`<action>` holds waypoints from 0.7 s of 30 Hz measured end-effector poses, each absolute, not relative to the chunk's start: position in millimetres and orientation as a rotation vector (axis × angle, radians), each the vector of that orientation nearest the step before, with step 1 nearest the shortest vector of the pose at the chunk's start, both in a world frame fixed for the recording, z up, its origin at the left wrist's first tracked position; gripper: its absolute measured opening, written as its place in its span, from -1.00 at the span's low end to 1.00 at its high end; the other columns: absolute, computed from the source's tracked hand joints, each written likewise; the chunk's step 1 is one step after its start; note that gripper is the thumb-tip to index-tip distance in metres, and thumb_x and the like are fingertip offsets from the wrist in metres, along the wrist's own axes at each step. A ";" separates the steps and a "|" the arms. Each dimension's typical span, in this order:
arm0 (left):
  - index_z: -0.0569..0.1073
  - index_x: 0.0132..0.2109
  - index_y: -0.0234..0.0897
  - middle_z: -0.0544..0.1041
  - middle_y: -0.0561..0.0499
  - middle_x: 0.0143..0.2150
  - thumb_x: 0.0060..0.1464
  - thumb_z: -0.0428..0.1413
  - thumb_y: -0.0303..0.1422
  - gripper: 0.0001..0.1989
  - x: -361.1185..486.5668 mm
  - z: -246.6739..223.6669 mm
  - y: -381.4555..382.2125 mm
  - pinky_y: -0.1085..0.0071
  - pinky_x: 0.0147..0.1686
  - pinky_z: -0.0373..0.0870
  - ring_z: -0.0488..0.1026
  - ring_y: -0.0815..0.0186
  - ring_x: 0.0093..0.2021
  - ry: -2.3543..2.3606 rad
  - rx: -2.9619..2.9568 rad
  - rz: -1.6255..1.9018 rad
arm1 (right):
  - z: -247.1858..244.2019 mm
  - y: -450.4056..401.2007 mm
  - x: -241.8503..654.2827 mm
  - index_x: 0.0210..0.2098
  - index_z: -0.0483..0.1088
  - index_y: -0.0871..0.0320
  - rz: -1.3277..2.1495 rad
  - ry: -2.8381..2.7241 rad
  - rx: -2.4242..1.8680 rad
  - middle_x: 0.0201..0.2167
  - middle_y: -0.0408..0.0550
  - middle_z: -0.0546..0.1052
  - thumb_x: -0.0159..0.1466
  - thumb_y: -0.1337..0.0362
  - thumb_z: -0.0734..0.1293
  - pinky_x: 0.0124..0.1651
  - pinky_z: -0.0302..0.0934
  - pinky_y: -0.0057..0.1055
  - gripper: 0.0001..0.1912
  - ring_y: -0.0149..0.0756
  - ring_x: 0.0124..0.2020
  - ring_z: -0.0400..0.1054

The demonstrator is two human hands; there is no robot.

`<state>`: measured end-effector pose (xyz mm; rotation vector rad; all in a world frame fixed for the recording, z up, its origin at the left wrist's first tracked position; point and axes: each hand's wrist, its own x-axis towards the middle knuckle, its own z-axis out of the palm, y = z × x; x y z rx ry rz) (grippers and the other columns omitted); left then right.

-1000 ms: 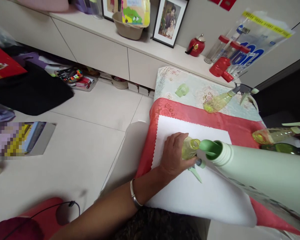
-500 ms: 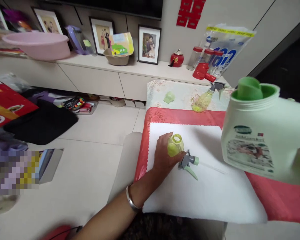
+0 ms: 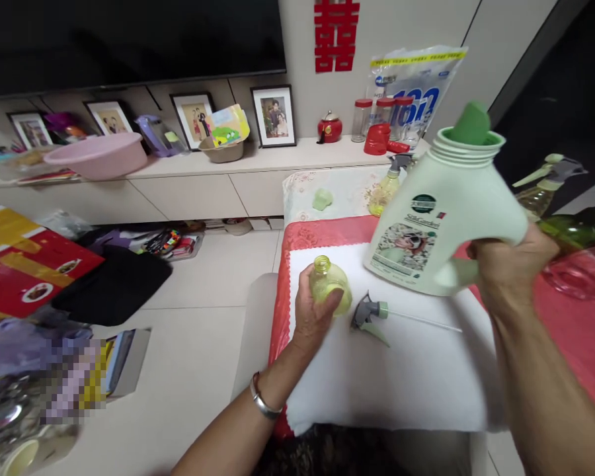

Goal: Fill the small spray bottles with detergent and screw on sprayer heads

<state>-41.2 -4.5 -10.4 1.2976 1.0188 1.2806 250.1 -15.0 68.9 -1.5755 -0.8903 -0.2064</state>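
Note:
My left hand [image 3: 313, 311] is closed around a small yellow-green clear bottle [image 3: 334, 281], its neck open and leaning left. My right hand [image 3: 513, 264] grips the handle of a large pale green detergent jug [image 3: 406, 231], tilted and held up over the right of the table. The jug's cap is off, and a green spout [image 3: 471, 123] shows in its mouth. A grey and green spray trigger head [image 3: 369, 314] with a long clear tube lies on the white cloth [image 3: 401, 370], to the right of the small bottle and apart from it.
Behind the jug stands another spray bottle [image 3: 384, 192], near a pale green lump [image 3: 322, 199]. At the right are another spray bottle [image 3: 540, 188] and a dark green bottle [image 3: 575, 228]. A low cabinet [image 3: 188, 192] bears a pink basin [image 3: 99, 155], photo frames and red-lidded jars [image 3: 361, 119].
The detergent jug has moved left toward the small bottle, and my right hand has come into view on its handle. The small bottle is now tipped to the left. The view has shifted.

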 end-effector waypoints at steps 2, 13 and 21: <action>0.31 0.15 -0.20 0.48 -0.11 0.01 -0.06 0.27 0.12 -0.25 -40.8 -10.0 -4.3 0.23 -0.06 0.44 0.49 0.14 -0.07 0.989 1.257 1.282 | 59.5 -14.3 247.1 -0.45 0.31 0.27 -0.164 -0.878 -1.547 -0.54 -0.10 0.26 -0.04 0.08 0.25 -0.51 0.06 -0.55 -0.66 -0.47 -0.53 0.13; 0.38 0.09 -0.26 0.52 -0.12 -0.04 0.03 0.21 0.10 -0.36 -40.7 -2.6 -4.0 0.21 -0.05 0.44 0.50 0.12 -0.08 0.982 1.295 1.327 | 45.8 -14.6 246.4 -0.42 0.41 0.32 -0.110 -0.887 -1.495 -0.54 -0.12 0.30 -0.01 0.14 0.33 -0.41 0.09 -0.58 -0.68 -0.49 -0.50 0.13; 0.37 0.08 -0.24 0.53 -0.10 -0.05 0.03 0.21 0.10 -0.37 -40.2 -2.2 -5.1 0.19 -0.06 0.45 0.52 0.10 -0.08 0.976 1.272 1.335 | 34.7 -15.2 249.6 -0.27 0.48 0.36 -0.132 -0.890 -1.468 -0.41 -0.09 0.40 0.05 0.18 0.39 -0.35 0.10 -0.60 -0.64 -0.48 -0.41 0.21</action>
